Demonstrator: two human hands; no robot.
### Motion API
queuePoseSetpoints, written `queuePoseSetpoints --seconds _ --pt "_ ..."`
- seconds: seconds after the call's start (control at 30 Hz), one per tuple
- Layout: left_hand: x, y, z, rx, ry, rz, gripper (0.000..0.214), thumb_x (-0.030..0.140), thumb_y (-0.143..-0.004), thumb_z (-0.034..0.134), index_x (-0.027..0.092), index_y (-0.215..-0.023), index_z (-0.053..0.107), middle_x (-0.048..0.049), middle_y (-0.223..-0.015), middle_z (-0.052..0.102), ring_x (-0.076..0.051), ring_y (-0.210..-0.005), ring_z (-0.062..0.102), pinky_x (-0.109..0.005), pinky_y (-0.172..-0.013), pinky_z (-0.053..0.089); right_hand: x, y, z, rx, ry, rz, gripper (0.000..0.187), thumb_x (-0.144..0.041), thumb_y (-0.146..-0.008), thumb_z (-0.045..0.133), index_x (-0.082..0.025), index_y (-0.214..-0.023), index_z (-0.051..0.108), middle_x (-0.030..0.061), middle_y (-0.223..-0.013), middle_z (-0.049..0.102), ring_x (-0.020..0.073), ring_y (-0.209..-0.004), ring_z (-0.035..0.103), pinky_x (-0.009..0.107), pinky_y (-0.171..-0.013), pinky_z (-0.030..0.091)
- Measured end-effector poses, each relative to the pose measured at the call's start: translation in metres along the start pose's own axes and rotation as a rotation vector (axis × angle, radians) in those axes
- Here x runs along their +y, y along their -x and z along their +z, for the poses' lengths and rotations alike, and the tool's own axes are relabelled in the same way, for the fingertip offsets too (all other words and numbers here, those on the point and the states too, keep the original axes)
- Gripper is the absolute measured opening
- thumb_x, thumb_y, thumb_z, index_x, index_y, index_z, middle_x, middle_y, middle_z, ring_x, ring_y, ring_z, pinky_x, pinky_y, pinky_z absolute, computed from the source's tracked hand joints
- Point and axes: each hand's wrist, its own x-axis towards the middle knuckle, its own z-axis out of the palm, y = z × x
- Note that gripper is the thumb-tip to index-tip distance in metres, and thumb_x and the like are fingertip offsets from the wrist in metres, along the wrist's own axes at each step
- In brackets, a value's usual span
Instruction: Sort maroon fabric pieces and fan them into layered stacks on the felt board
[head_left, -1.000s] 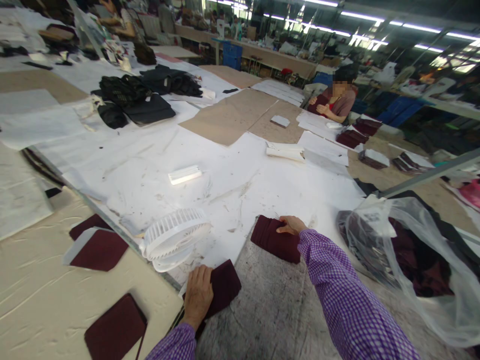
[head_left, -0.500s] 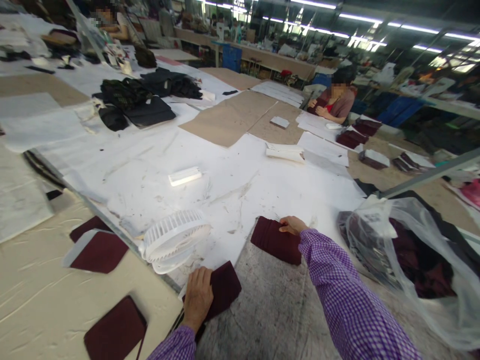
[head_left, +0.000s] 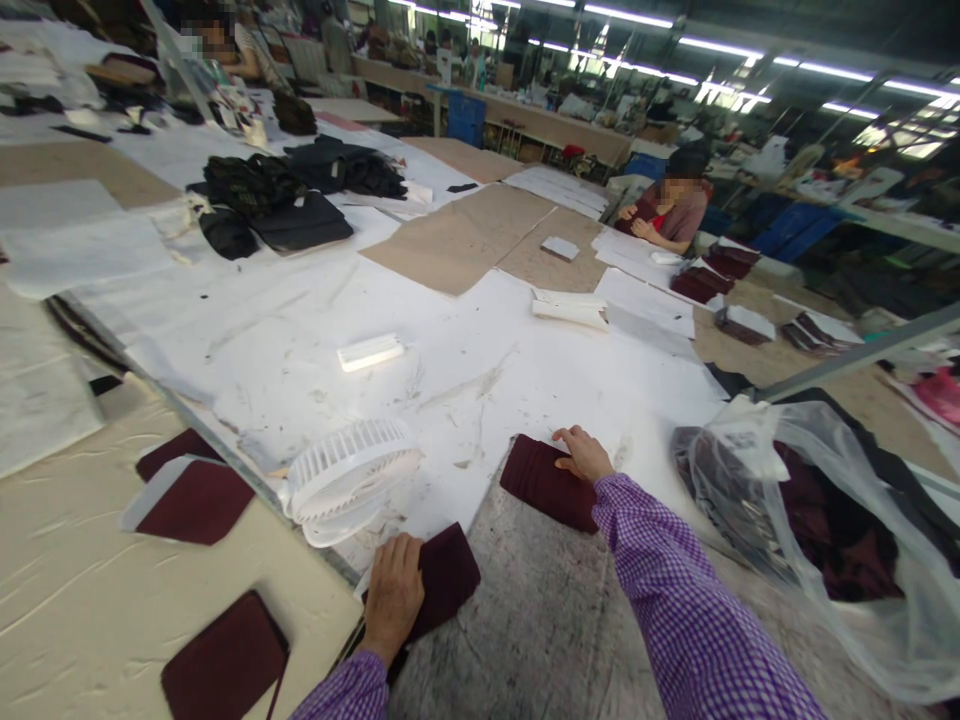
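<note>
My left hand [head_left: 394, 588] is closed over the left end of a dark maroon fabric piece [head_left: 450, 578] at the near table edge. Its fingertips are curled down, and a bit of white shows beside them. Further right, a stack of folded maroon fabric pieces [head_left: 541, 484] lies on the grey worn board [head_left: 525, 620]. Over the stack's right end is my right hand [head_left: 587, 455], with thumb and forefinger apart. Its thumb is at the top of the stack; whether it touches the cloth I cannot tell.
A white round fan [head_left: 349, 480] stands left of centre. Maroon pieces [head_left: 199, 500] and another maroon panel [head_left: 225, 655] lie on the cream surface at left. A clear plastic bag [head_left: 847, 520] of dark cloth is at right. Across the table sits a co-worker [head_left: 671, 205].
My right thumb and fingers have spread apart above the stack, where they were closer together before. My left hand stays on its fabric piece.
</note>
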Motion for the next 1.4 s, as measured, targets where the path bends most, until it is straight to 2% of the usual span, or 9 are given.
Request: queuePoseSetpoints --seconds 0.1,0.2,0.33,0.47,0.53,0.6,0.77,1.17,1.4 --pt "0.000 0.000 -0.001 -0.002 0.006 0.002 0.028 0.001 -0.075 0.046 0.013 -0.098 0.055 -0.0097 -0.098 0.056 -0.026 -0.096 0.049 -0.041 -0.087 0.040 -0.002 0.002 -0.001 -0.005 -0.006 -0.097 0.039 -0.018 -0.079 0.061 -0.029 -0.115 0.053 0.0047 -0.114 0.047 0.0194 -0.104 0.049 0.029 -0.087 0.037" --pt "0.000 0.000 0.000 -0.005 0.004 0.000 0.027 0.001 -0.075 0.045 0.013 -0.097 0.056 -0.0100 -0.097 0.056 -0.026 -0.095 0.049 -0.041 -0.085 0.040 -0.001 -0.002 -0.005 -0.054 -0.008 -0.162 0.039 -0.014 -0.077 0.062 -0.029 -0.113 0.056 0.0034 -0.109 0.049 0.0173 -0.098 0.052 0.026 -0.082 0.039" --pt "-0.002 0.001 0.003 -0.002 0.001 -0.001 0.027 0.002 -0.076 0.045 0.014 -0.097 0.056 -0.0097 -0.096 0.057 -0.026 -0.095 0.050 -0.042 -0.085 0.040 0.002 -0.012 -0.008 -0.102 0.006 -0.196 0.040 -0.014 -0.074 0.064 -0.028 -0.111 0.057 0.0036 -0.105 0.051 0.0176 -0.094 0.053 0.026 -0.079 0.039" --pt "-0.002 0.002 0.004 0.007 -0.001 -0.004 0.028 0.003 -0.076 0.046 0.014 -0.099 0.057 -0.0094 -0.098 0.057 -0.025 -0.096 0.051 -0.042 -0.089 0.039 0.004 -0.019 -0.008 -0.142 0.023 -0.215 0.025 -0.018 -0.073 0.067 -0.022 -0.097 0.061 0.0037 -0.104 0.053 0.0200 -0.097 0.051 0.032 -0.083 0.039" --pt "-0.002 0.003 0.003 0.007 -0.013 -0.010 0.028 0.003 -0.076 0.045 0.014 -0.099 0.057 -0.0093 -0.099 0.058 -0.025 -0.097 0.051 -0.042 -0.090 0.039 0.005 -0.019 -0.007 -0.154 0.023 -0.203 0.017 -0.023 -0.077 0.066 -0.018 -0.092 0.061 0.0042 -0.102 0.055 0.0210 -0.099 0.051 0.037 -0.086 0.040" --pt "-0.001 0.003 0.003 0.004 -0.021 -0.013 0.028 0.003 -0.077 0.045 0.014 -0.100 0.057 -0.0093 -0.100 0.058 -0.025 -0.098 0.050 -0.042 -0.091 0.038 0.006 -0.017 -0.005 -0.159 0.009 -0.167 0.018 -0.029 -0.082 0.062 -0.016 -0.095 0.060 0.0045 -0.101 0.057 0.0205 -0.096 0.052 0.040 -0.086 0.041" --pt "0.000 0.002 0.001 -0.008 -0.005 -0.021 0.028 0.002 -0.076 0.046 0.013 -0.100 0.057 -0.0096 -0.100 0.058 -0.026 -0.098 0.050 -0.043 -0.092 0.038 0.014 -0.013 -0.004 -0.178 -0.089 -0.080 0.026 -0.031 -0.087 0.057 -0.015 -0.108 0.056 0.0043 -0.098 0.060 0.0173 -0.087 0.058 0.038 -0.080 0.047" --pt "0.001 0.000 -0.002 -0.012 0.011 -0.020 0.027 0.001 -0.075 0.048 0.013 -0.098 0.057 -0.0092 -0.097 0.056 -0.026 -0.095 0.048 -0.042 -0.089 0.038 0.015 -0.017 0.002 -0.182 -0.168 0.051 0.027 -0.032 -0.089 0.055 -0.015 -0.111 0.056 0.0062 -0.106 0.059 0.0184 -0.092 0.058 0.040 -0.082 0.049" --pt "0.001 0.001 -0.002 -0.025 0.023 -0.030 0.027 0.001 -0.076 0.047 0.012 -0.098 0.057 -0.0092 -0.096 0.057 -0.026 -0.094 0.049 -0.042 -0.089 0.039 0.017 -0.020 0.008 -0.175 -0.151 0.047 0.027 -0.032 -0.089 0.055 -0.015 -0.110 0.056 0.0065 -0.107 0.059 0.0189 -0.094 0.058 0.040 -0.082 0.049"
